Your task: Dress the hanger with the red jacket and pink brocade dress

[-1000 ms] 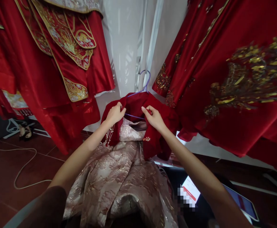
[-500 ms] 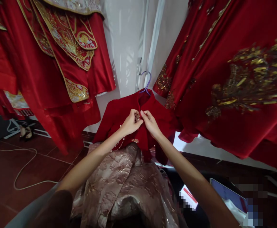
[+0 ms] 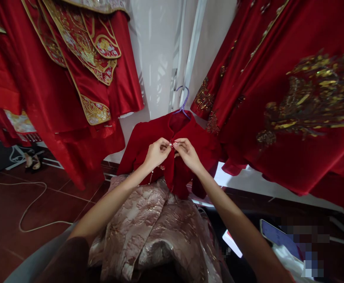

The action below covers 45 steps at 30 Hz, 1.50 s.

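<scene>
A dark red velvety jacket [image 3: 148, 135] with a stand-up collar hangs in front of me on a purple hanger [image 3: 185, 103]. My left hand [image 3: 157, 152] is closed in a pinch on one side of the small beaded fastener [image 3: 171, 144] below the collar. From the other side, my right hand [image 3: 189, 155] pinches at it too, fingertips almost meeting the left ones. Lower down, a gold beaded ornament [image 3: 161, 167] shows on the jacket front, and a string of beads [image 3: 151, 177] dangles under my left wrist. The fastener's finer parts are hidden by my fingers.
Shiny pinkish brocade clothing [image 3: 136, 212] fills the space below the jacket. Embroidered red garments [image 3: 124, 82] hang at left, with more red garments [image 3: 248, 129] at right. A white cable [image 3: 39, 204] crosses the tiled floor; a phone-like device [image 3: 280, 237] lies at lower right.
My hands have spread slightly, with fingertips now meeting at the small fastener. My left hand has shifted left and the jacket's front edges have moved a little.
</scene>
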Available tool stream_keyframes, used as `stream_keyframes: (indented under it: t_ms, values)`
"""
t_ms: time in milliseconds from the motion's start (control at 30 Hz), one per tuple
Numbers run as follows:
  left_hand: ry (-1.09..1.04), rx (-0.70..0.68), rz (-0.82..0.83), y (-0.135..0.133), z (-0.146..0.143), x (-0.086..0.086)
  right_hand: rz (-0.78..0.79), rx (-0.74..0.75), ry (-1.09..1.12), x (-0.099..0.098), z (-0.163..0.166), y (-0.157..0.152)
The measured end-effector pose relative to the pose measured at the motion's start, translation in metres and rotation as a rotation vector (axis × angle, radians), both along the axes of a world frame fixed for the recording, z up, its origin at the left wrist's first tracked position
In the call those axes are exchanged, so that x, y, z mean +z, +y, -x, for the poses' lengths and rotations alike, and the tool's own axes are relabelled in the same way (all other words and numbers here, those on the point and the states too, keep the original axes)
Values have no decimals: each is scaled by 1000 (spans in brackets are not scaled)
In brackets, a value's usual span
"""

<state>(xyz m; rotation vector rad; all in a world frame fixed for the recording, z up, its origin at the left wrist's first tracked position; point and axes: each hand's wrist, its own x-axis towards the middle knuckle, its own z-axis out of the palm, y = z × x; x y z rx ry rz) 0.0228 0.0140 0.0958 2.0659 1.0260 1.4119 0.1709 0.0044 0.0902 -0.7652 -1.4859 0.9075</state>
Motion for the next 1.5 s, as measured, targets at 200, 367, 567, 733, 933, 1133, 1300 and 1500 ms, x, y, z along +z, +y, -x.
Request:
stream_keyframes:
  t_ms: [200,367,567,733,933,1133,1300,1500]
  values:
    - [425,-60,-237,-9,10,19,12,-76,-94,3,-6,0]
    - [488,-44,-287,-10,12,21,7,-59,-103,4,-9,-1]
    - [463,-60,-295,-11,10,19,20,-20,-62,1,-13,1]
    - [363,-80,-212,-10,9,15,-21,-98,-54,1,-10,2]
    - [291,-78,-163,-7,9,13,-33,-81,-47,4,-12,-2]
    - [269,-53,-154,-2,6,10,-24,-48,-57,6,-16,-5]
    - [282,-48,-129,-2,5,9,-19,-47,-53,4,-15,-6]
    - [249,-111,-118,-4,6,12,-57,-109,-63,4,-13,-7]
